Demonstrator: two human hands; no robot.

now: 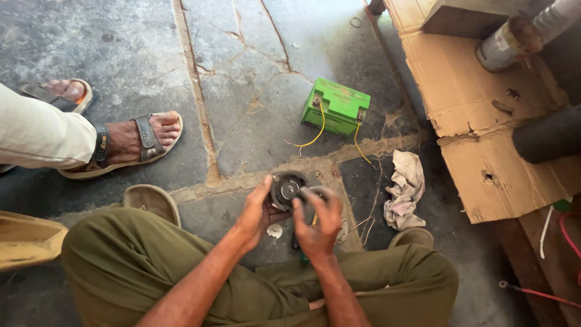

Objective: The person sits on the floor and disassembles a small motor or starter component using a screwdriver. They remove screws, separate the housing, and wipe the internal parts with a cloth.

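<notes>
Between my knees I hold a round dark metal motor part [286,188] with a shiny hub. My left hand [256,213] grips its left side from below. At the part's right edge my right hand [318,221] is closed, fingers curled over it; a green-handled tool shows just under that hand. A small silver disc [275,231] lies on the stone floor beneath my hands. A green battery [336,107] with two yellow wires sits on the floor a little beyond.
A dirty rag [404,189] lies to the right of my hands. Torn cardboard [484,127] with a can [505,43] and a dark tube covers the right side. Another person's sandalled feet [130,144] rest at the left. Red wires [566,242] trail at right.
</notes>
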